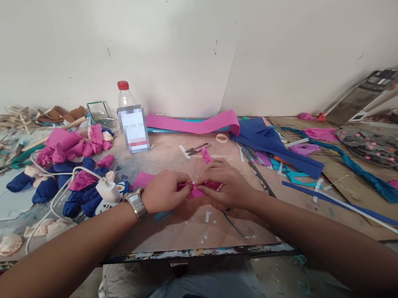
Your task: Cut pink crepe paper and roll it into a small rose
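My left hand, with a metal watch on its wrist, and my right hand meet over the middle of the work table. Both pinch a small folded piece of pink foam sheet between their fingertips, just above the table top. Most of the piece is hidden by my fingers. A loose pink scrap lies just beyond my hands, and another pink piece lies behind my left hand.
A heap of rolled pink and blue foam flowers lies at the left, with a white cable and plug. A red-capped bottle stands at the back. Pink strip, blue sheet, scissors, tape roll lie behind.
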The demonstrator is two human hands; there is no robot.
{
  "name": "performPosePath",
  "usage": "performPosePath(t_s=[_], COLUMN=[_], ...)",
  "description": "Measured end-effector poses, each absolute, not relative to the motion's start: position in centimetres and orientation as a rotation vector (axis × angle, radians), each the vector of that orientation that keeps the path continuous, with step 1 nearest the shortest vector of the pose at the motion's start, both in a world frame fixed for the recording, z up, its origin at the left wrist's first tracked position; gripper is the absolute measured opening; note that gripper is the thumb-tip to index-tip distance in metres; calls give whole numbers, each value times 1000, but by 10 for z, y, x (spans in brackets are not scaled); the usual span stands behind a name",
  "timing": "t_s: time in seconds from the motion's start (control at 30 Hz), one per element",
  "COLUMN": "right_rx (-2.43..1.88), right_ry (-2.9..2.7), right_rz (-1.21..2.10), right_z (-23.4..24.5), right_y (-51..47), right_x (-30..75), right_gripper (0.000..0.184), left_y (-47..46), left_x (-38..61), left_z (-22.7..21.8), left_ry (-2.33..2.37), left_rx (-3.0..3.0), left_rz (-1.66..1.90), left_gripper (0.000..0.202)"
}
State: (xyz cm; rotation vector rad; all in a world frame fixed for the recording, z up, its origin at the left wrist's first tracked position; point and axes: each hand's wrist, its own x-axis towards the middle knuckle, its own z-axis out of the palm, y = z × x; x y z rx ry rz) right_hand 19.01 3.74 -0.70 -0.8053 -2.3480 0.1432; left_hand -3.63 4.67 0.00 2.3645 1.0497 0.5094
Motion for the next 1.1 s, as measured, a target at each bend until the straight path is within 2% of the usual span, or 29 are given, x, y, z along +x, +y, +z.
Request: performPosePath(t_s=[0.33, 0.57, 0.73, 1.1], right_rx=[-725, -687, -749, -923], right_ry=[-2361, -2345, -2347, -2319], right_rz=[54, 10, 45, 103], right_z=[-7, -6, -7, -8], right_y=[38, 36, 36, 35], right_x=[190, 190, 189, 188], right_gripper=[8, 8, 7, 7], left_y=[48, 49, 50, 42], left_x=[-37, -36, -36, -36], left_z=[2, -2, -3, 0], left_ry=[985, 977, 955, 985], left_rx=[2198, 2179, 2182, 2326], left_rz=[489, 552, 586, 673], left_gripper=[21, 46, 34, 25])
